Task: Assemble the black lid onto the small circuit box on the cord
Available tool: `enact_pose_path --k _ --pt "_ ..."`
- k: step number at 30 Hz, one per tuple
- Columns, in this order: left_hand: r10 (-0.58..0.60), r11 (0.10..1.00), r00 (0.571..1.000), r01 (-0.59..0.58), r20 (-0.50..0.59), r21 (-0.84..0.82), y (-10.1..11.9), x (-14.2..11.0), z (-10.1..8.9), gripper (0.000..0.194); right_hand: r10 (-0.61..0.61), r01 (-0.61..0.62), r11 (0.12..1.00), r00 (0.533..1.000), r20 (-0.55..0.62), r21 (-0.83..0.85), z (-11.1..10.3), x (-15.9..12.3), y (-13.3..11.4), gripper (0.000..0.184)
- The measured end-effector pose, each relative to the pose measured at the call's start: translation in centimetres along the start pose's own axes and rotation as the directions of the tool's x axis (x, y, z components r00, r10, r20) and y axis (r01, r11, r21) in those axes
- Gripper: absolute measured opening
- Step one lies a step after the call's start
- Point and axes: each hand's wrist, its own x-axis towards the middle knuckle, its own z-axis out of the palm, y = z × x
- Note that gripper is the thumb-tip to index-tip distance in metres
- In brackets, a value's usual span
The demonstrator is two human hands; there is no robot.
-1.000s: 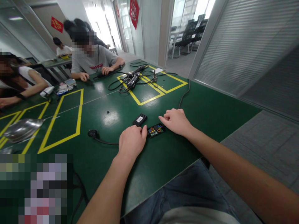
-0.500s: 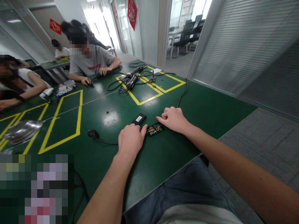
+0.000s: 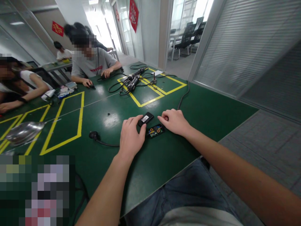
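My left hand (image 3: 132, 131) has its thumb and index finger on the left end of a black plastic cover (image 3: 146, 119) with a white label, which is tilted slightly. Just below the cover lies a black housing (image 3: 156, 131), its circuit board with copper coils and coloured wires exposed. My right hand (image 3: 175, 121) rests at the housing's right end, fingers curled; what is under them is hidden. A black cable (image 3: 184, 99) runs away from behind this hand. From under my left hand another cord leads to a black plug (image 3: 94, 135).
Black tools with tangled cords (image 3: 134, 81) lie at the back inside yellow tape outlines. A shiny metal bowl-like piece (image 3: 25, 132) sits at left. Across the green table (image 3: 223, 106), a person in a grey shirt (image 3: 94, 64) handles a black item; another person sits far left.
My left hand has opened its thumb and fingers around the cover's end. The cover has shifted right and tilted, closer above the housing. My right hand stays almost in place.
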Motion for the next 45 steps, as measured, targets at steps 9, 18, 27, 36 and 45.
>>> enact_pose_path --k 9,18,27,36,45 --pt "0.203 0.979 0.940 -0.184 0.274 -0.093 1.1 -0.6 -0.6 0.040 -0.014 0.014 1.000 1.000 0.012 0.014 -0.3 0.0 -0.1 0.045" --pt "0.080 0.995 0.944 -0.093 0.321 0.027 1.3 -0.1 -1.0 0.037 -0.106 0.105 0.994 0.994 0.031 0.040 -0.7 -0.5 -0.6 0.042" --pt "0.052 0.995 0.953 -0.073 0.299 0.062 1.1 -0.3 -1.0 0.034 -0.255 0.256 0.967 0.966 0.036 -0.019 -0.7 -1.0 -0.7 0.038" --pt "-0.061 0.998 0.994 0.061 0.089 0.010 0.1 0.2 -0.4 0.032 -0.233 0.236 0.970 0.971 0.046 -0.064 -0.5 -0.7 -0.9 0.037" --pt "-0.248 0.955 0.968 0.239 0.033 0.176 -0.4 0.2 -0.6 0.030 -0.233 0.234 0.971 0.972 0.025 -0.049 -0.6 -0.8 -1.0 0.042"
